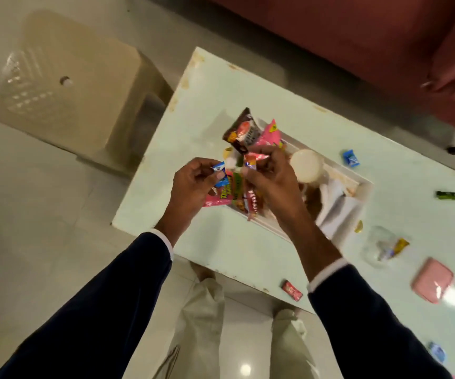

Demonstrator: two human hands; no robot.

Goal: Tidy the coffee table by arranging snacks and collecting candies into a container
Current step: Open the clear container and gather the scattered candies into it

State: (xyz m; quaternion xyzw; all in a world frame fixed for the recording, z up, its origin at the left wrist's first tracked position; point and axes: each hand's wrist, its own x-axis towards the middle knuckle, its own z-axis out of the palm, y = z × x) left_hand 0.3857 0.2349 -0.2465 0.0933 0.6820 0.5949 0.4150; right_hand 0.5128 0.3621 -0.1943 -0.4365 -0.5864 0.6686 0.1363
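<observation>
Reaching forward over the tray [359, 184] on the coffee table [220, 247], both forearms are extended; a blue candy [219, 174] is pinched by the left hand [193, 184], and red-wrapped candies [251, 160] are gripped by the right hand [271, 179].

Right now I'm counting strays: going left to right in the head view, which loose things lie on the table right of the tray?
red candy → blue candy → clear container → pink lid → green candy
</observation>
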